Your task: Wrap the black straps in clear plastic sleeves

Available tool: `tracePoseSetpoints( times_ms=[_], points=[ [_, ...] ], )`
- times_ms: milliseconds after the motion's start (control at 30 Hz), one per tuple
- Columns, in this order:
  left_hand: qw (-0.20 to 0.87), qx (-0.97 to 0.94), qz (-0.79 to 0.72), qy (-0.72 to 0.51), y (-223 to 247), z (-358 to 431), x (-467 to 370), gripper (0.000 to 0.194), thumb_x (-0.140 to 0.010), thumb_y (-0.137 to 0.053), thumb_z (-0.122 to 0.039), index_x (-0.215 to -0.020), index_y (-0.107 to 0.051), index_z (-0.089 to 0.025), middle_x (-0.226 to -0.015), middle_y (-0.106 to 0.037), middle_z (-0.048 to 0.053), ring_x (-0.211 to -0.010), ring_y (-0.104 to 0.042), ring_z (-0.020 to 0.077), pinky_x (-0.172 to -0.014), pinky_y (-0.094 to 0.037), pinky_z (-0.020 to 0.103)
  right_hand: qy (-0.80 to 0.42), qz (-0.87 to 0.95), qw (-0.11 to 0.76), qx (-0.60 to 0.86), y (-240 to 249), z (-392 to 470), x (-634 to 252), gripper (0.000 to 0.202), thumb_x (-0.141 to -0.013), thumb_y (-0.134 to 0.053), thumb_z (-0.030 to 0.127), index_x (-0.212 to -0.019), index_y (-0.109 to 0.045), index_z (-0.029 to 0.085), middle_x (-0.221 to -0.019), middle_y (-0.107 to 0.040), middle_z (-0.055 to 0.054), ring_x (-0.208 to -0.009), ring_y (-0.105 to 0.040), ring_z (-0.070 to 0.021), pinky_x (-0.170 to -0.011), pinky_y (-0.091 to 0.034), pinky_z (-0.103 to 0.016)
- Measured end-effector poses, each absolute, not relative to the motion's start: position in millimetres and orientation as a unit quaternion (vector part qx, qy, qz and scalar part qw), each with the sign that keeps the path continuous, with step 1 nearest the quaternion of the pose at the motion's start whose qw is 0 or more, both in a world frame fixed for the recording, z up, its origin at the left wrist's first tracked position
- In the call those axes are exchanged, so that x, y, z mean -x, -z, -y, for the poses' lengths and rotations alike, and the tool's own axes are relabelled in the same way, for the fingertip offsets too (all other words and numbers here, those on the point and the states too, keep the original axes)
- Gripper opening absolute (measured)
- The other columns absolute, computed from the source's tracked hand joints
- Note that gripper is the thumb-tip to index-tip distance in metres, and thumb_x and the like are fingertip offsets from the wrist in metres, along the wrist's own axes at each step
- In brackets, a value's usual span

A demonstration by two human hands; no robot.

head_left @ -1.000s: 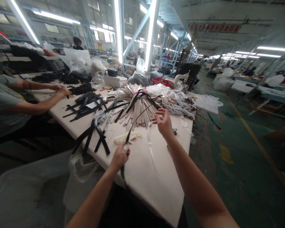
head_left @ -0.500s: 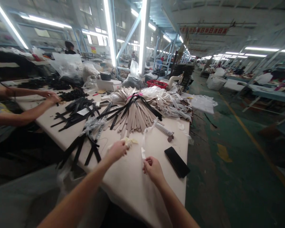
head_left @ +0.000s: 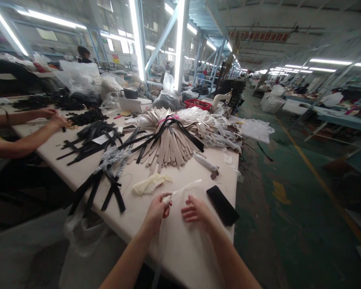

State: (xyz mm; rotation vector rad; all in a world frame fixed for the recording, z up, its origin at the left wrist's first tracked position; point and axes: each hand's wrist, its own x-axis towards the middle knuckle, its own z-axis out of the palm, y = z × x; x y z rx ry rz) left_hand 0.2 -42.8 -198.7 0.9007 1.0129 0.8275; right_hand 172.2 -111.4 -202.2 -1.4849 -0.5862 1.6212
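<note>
Presently pinches whitish strip [head_left: 186, 187] in left hand [head_left: 158, 210], over tabletop [head_left: 183, 172], partly hidden in the grip | shows right hand [head_left: 195, 210] blurred, loosely spread, just beside | cannot tell whether touching strip | barely reveals faint stretch below left hand

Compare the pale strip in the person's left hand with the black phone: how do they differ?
The strip is pale; the phone is black. The strip is long and narrow; the phone is a broader rectangle. The left hand grips the strip, while the phone lies on the table. Both are longer than wide.
</note>
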Motion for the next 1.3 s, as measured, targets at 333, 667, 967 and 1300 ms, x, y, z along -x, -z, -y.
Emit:
tracePoseSetpoints(
  times_ms=[333, 667, 967, 1300],
  points=[
    [0.634, -0.5, -0.501, -0.311, 209.9, 100.8, 49.0, 0.022, -0.073, -0.062, -0.027, -0.09, -0.07, -0.016, -0.071, -0.067, 0.003, -0.051, -0.056, 0.0133, -0.047, -0.04, 0.024, -0.588, 0.273, 0.571, 0.504, 197.8, 30.8, -145.3, 0.036, -0.08, -0.072, 0.047, -0.089, -0.066, 0.012, -0.078, -0.071, -0.008, -0.045, -0.053, -0.0067, -0.04, -0.036, -0.017],
    [0.504, -0.576, -0.488, -0.419, 149.5, 22.1, 12.1, 0.031, -0.08, -0.07, -0.039, -0.098, -0.074, -0.014, -0.081, -0.073, 0.007, -0.066, -0.067, 0.02, -0.058, -0.051, 0.028, -0.492, 0.521, 0.445, 0.536, 160.6, 57.8, -117.2, 0.028, -0.089, -0.057, 0.036, -0.074, -0.067, 0.015, -0.059, -0.065, -0.001, -0.044, -0.06, -0.0117, -0.04, -0.043, -0.018],
    [0.519, -0.523, -0.493, -0.463, 194.7, -2.1, 10.8, 0.027, -0.085, -0.058, -0.035, -0.092, -0.073, -0.014, -0.076, -0.07, 0.005, -0.062, -0.063, 0.0169, -0.056, -0.052, 0.026, -0.383, 0.56, 0.404, 0.614, 186.9, 39.9, -111.1, 0.035, -0.097, -0.05, 0.039, -0.074, -0.066, 0.017, -0.061, -0.065, -0.003, -0.047, -0.064, -0.0126, -0.041, -0.041, -0.017],
    [0.537, -0.457, -0.491, -0.511, 226.3, -14.3, 9.5, 0.026, -0.083, -0.066, -0.041, -0.088, -0.073, -0.016, -0.075, -0.068, 0.004, -0.065, -0.061, 0.0159, -0.062, -0.051, 0.026, -0.352, 0.582, 0.329, 0.654, 151.6, -102.9, -174.3, 0.02, -0.088, -0.061, 0.027, -0.077, -0.071, 0.014, -0.071, -0.073, -0.006, -0.048, -0.065, -0.0129, -0.043, -0.042, -0.018]
  ],
)
